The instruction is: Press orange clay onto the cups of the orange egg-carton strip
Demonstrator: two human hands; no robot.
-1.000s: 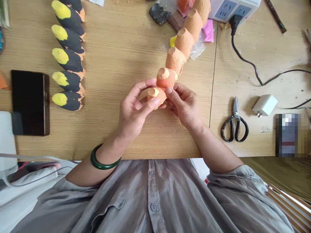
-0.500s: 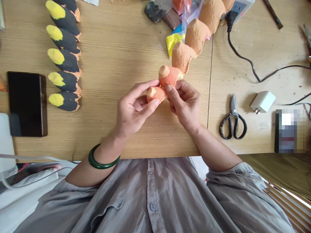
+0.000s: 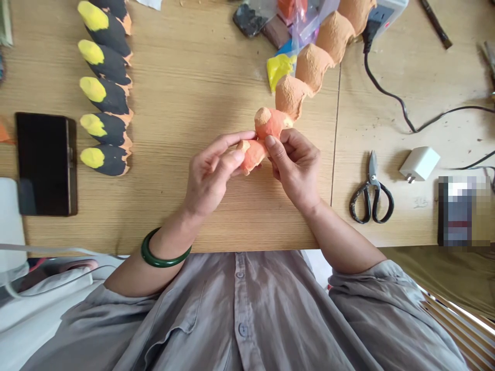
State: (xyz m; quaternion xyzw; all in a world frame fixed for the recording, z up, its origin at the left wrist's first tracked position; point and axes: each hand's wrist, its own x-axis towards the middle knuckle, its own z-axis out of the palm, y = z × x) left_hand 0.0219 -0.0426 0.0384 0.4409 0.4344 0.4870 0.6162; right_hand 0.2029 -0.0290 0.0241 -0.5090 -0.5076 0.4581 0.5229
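Observation:
A long strip of bumpy tan cones, like a cut egg carton [image 3: 291,97], runs from my hands toward the upper right. Its two nearest cones are coated in smooth orange material that looks like soft clay, with pale rough tips showing. My right hand [image 3: 296,162] grips the strip beside these cones, thumb pressed on top and the other fingers curled beneath. On the end cone [image 3: 254,154], the thumb and fingers of my left hand [image 3: 211,172] close from the left. Part of those left fingers is hidden behind the cone.
A similar strip painted black with yellow tips [image 3: 110,129] lies at left, above a dark phone [image 3: 46,165]. Bags of coloured clay [image 3: 280,69] sit behind the cones. To the right are black-handled scissors [image 3: 372,193], a white charger [image 3: 419,164] and a power strip [image 3: 386,15] with its cable.
My left thumb has slid up and left on the end cone, exposing more of its lower edge. The right hand keeps its grip, and the view has shifted slightly.

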